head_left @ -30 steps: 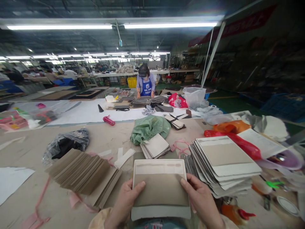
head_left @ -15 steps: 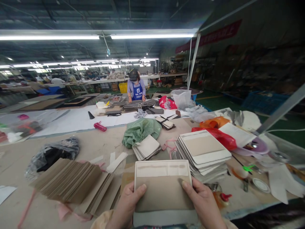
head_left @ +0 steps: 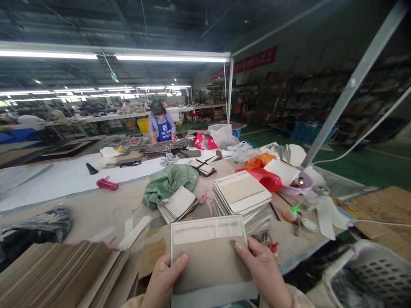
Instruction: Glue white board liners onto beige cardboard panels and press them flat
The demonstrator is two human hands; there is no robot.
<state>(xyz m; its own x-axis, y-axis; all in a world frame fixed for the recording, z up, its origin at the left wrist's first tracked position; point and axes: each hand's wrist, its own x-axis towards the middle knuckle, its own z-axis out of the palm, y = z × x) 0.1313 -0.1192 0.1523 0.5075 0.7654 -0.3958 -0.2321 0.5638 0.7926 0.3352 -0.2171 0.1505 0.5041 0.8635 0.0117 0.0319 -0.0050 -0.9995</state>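
- Left hand (head_left: 165,273): grip clamped on the left edge of the beige panel (head_left: 208,261), thumb on its face.
- Right hand (head_left: 263,265): grip clamped on the panel's right edge – thumb likewise on the face.
- Panel position: between both hands, at the near side of the desk (head_left: 105,209); pale band along its far end.
- Panel stack (head_left: 242,190): on the desk, beyond and to the right.
- Brown sheets (head_left: 61,273): leaning in a row, lower left.
- Green sack (head_left: 176,175): farther back, beside small pale cards (head_left: 180,201).
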